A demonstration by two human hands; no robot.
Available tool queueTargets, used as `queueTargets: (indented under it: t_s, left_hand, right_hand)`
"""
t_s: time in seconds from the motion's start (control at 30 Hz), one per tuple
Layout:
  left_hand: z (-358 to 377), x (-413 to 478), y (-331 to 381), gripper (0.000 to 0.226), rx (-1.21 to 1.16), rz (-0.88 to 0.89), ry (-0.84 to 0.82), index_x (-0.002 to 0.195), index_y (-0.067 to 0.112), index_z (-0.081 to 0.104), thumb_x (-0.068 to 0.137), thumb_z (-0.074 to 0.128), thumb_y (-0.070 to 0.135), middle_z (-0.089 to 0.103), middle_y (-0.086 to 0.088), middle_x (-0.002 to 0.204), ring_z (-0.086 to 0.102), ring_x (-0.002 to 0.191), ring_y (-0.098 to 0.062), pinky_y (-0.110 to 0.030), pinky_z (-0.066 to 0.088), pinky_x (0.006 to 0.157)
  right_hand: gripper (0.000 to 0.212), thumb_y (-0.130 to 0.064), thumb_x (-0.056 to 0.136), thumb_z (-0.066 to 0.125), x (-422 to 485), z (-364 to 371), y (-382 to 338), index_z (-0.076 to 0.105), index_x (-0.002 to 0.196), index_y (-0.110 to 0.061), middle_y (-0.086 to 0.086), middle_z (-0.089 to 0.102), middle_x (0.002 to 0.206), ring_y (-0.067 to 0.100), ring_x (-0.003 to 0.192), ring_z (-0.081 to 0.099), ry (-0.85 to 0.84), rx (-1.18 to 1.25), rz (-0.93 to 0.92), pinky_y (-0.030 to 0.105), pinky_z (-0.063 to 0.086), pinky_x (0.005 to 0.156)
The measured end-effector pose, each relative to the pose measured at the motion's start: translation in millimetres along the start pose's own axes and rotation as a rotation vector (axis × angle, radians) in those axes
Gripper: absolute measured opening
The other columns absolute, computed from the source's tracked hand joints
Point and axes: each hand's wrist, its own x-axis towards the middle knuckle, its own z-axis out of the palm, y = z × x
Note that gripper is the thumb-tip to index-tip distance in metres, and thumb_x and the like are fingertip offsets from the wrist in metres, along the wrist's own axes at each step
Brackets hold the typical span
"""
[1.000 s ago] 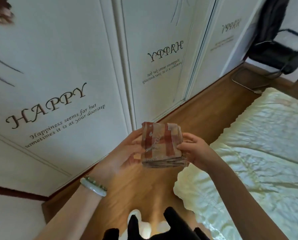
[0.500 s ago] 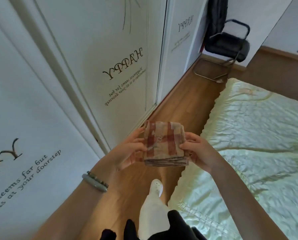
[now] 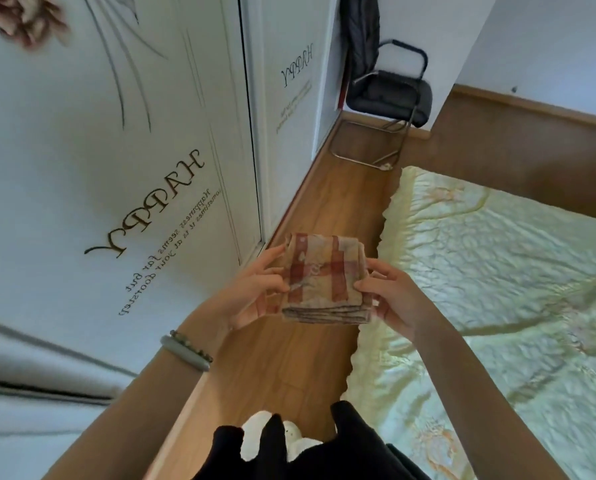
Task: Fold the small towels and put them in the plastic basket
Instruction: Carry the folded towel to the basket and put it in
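A stack of folded small towels, beige with red checks, is held in the air above the wooden floor, between the wardrobe and the bed. My left hand grips its left side, thumb on top and fingers underneath. My right hand grips its right side the same way. The towels' layered edges face me. No plastic basket is in view.
White wardrobe doors with "HAPPY" lettering fill the left. A bed with a pale green quilt lies on the right. A black chair stands at the far end of the wooden floor strip. My white slippers show below.
The view has swung to the right along the wardrobe, bringing more of the bed and chair into sight. Both hands keep the same hold on the towel stack.
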Motion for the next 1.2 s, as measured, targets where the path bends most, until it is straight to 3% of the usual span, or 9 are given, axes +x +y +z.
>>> queueTargets:
  t_s: [0.17, 0.5, 0.73, 0.83, 1.2]
  left_hand:
    - [-3.7, 73.7, 34.2, 0.062, 0.016, -0.047, -0.07, 0.126, 0.032, 0.049, 0.086, 0.045, -0.015, 0.066, -0.013, 0.106, 0.064, 0.098, -0.029, -0.043, 0.058, 0.075]
    - [-26.8, 267.4, 133.8, 0.063, 0.107, -0.068, -0.204, 0.137, 0.026, 0.045, 0.085, 0.048, -0.011, 0.062, -0.016, 0.116, 0.06, 0.106, -0.034, -0.051, 0.053, 0.086]
    - [-36.6, 397.2, 218.0, 0.068, 0.106, -0.106, -0.281, 0.139, 0.027, 0.043, 0.081, 0.052, -0.008, 0.064, -0.013, 0.112, 0.061, 0.1, -0.029, -0.041, 0.054, 0.074]
    - [-30.5, 447.1, 245.4, 0.068, 0.101, -0.117, -0.32, 0.138, 0.026, 0.045, 0.08, 0.052, -0.006, 0.063, -0.013, 0.112, 0.06, 0.101, -0.03, -0.044, 0.052, 0.077]
    - [-0.4, 638.7, 315.4, 0.065, 0.147, -0.125, -0.376, 0.138, 0.028, 0.045, 0.08, 0.055, -0.001, 0.055, -0.02, 0.124, 0.058, 0.107, -0.034, -0.046, 0.054, 0.082]
  right_hand:
    - [0.03, 0.008, 0.087, 0.049, 51.2, -23.7, -32.0, 0.063, 0.11, -0.007, 0.007, 0.072, 0.082, 0.016, 0.074, 0.07, 0.037, 0.037, -0.02, 0.026, 0.054, 0.057]
    - [0.032, 0.009, 0.087, 0.046, 199.9, -73.5, -119.4, 0.064, 0.104, -0.011, 0.004, 0.072, 0.076, 0.014, 0.066, 0.068, 0.141, 0.075, -0.098, 0.027, 0.054, 0.056]
    - [0.029, 0.009, 0.087, 0.047, 303.0, -103.4, -201.8, 0.063, 0.104, -0.009, 0.003, 0.071, 0.072, 0.013, 0.063, 0.066, 0.2, 0.092, -0.132, 0.029, 0.052, 0.056]
    - [0.029, 0.01, 0.087, 0.046, 338.4, -123.1, -230.8, 0.062, 0.101, -0.009, 0.001, 0.069, 0.064, 0.011, 0.058, 0.065, 0.226, 0.118, -0.142, 0.025, 0.051, 0.051]
    - [0.03, 0.007, 0.085, 0.05, 483.0, -234.0, -319.9, 0.064, 0.108, -0.007, 0.01, 0.069, 0.085, 0.019, 0.074, 0.067, 0.29, 0.133, -0.148, 0.031, 0.053, 0.06]
